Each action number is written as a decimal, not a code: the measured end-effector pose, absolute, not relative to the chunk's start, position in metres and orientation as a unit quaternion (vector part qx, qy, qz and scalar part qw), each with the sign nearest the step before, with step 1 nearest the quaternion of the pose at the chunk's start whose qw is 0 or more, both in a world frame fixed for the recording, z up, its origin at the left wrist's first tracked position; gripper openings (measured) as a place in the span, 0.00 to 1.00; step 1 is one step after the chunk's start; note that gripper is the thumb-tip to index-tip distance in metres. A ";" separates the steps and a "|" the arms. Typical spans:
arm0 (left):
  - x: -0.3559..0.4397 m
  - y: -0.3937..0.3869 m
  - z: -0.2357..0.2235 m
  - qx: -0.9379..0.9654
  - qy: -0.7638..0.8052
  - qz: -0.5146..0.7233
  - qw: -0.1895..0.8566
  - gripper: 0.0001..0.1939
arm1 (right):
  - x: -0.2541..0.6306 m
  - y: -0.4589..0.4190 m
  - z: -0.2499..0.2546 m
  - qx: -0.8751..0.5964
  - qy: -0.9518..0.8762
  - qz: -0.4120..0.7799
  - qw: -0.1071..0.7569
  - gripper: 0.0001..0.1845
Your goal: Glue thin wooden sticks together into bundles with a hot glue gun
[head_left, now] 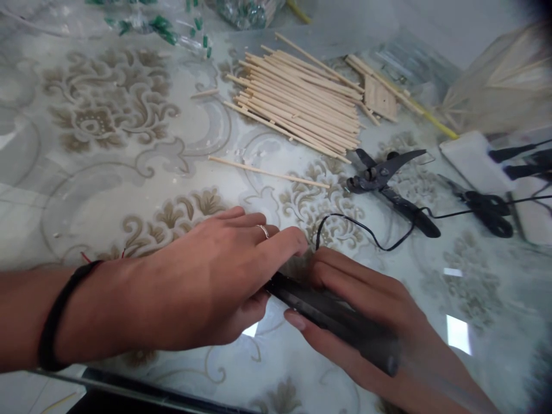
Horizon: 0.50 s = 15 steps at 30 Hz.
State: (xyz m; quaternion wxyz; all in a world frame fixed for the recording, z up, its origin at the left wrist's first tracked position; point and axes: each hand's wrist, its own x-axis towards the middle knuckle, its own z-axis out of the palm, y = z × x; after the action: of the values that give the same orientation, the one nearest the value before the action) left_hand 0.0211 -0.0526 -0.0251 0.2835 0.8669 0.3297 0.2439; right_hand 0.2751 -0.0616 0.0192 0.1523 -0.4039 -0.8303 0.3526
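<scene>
My right hand (379,305) is wrapped round a black hot glue gun (332,313), partly blurred. A clear stick (440,376) trails from its back end, and a black cord (366,229) loops away from beside my knuckles. The gun's front end points left and passes under my left hand (207,276). That hand is palm down with its fingers curled and pressed together; whatever they hold is hidden. A ring and a black wristband are on it. Beyond both hands, a single thin wooden stick (269,171) lies on the patterned tabletop (107,184).
Thin wooden sticks (302,100) lie in a pile at the back. Black-handled cutters (383,175) and black-handled scissors (487,211) lie to the right, near a white power strip (476,161). Clear plastic wrappers (150,26) lie at the back left. The table's edge (150,391) runs along the bottom.
</scene>
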 end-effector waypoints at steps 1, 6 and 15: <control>0.021 -0.053 -0.025 0.868 0.328 0.244 0.283 0.17 | 0.275 -0.061 0.019 -0.403 -0.832 0.352 0.146 0.06; 0.022 -0.051 -0.024 0.870 0.318 0.255 0.276 0.16 | 0.275 -0.059 0.021 -0.404 -0.836 0.348 0.130 0.06; 0.022 -0.053 -0.024 0.873 0.322 0.254 0.263 0.15 | 0.277 -0.058 0.021 -0.402 -0.841 0.338 0.131 0.07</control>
State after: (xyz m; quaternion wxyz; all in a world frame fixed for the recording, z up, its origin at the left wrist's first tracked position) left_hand 0.0218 -0.0529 -0.0242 0.2632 0.8733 0.3221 0.2537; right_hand 0.2774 -0.0582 0.0205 0.1309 -0.4021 -0.8408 0.3381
